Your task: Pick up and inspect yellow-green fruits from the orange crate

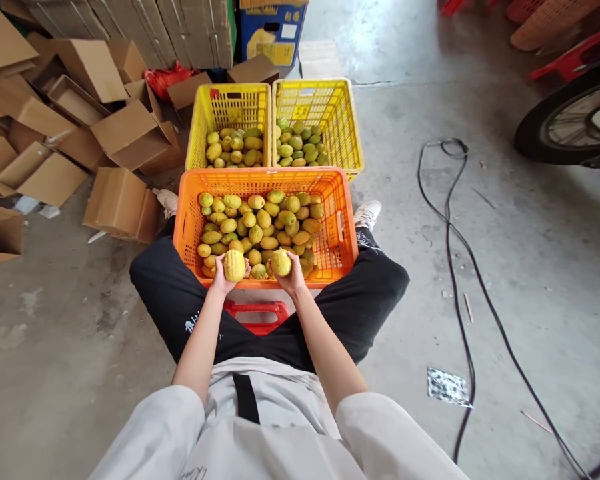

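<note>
My left hand is closed around a large yellow lemon with ridged skin. In my right hand is a smaller, rounder yellow-green lemon. Both hands are above the near rim of an orange plastic crate, a short way apart. Many yellow and green lemons lie in that crate, heaped toward its left and middle. Right behind it stand two yellow crates: the left one holds yellowish lemons, and the right one holds greener lemons.
Cardboard boxes are piled on the left, with a red plastic bag among them. A blue carton stands behind. On the right, a black cable loops over the floor near a wheel. A red stool shows between my legs.
</note>
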Motion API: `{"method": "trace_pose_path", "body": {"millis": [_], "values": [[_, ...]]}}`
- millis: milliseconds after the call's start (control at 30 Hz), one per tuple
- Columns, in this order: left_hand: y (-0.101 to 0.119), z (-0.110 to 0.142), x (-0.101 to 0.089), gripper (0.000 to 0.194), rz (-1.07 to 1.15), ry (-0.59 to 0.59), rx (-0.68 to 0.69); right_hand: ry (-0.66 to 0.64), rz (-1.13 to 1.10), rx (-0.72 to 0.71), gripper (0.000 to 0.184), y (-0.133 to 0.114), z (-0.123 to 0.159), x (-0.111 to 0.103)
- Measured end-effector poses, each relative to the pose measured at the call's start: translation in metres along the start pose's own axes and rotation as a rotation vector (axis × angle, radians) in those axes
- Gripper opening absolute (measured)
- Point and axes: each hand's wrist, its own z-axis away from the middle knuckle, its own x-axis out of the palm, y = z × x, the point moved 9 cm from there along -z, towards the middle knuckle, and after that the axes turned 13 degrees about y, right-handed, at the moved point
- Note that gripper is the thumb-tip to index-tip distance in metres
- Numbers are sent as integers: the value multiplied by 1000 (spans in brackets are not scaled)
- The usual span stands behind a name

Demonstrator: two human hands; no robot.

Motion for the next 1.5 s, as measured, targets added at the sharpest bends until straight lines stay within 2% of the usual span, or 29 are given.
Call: {"method": "trace_pose_path", "body": {"millis": [233, 500, 733, 867, 1100, 1233, 1500], "values": [[1, 4, 2, 42, 9, 9, 0, -9, 13, 71, 24, 4, 4, 3], [4, 7, 2, 50, -23, 1, 31, -29, 18, 48, 27, 3, 4, 4], [5, 7, 3, 35, -4, -30, 58, -43, 60, -33, 21, 3, 0, 2], [6, 9, 6, 36, 18, -53, 66, -52, 86, -43, 26, 5, -2, 2], [8, 3, -2, 35, 13, 62, 112, -11, 72, 1, 23, 5, 1, 3], [6, 2, 1, 40, -5, 37, 75, 23, 39, 43, 17, 6, 2, 3], [-4, 4, 5, 44, -20, -14, -39, -11, 23, 89, 20, 7, 2, 5]]}}
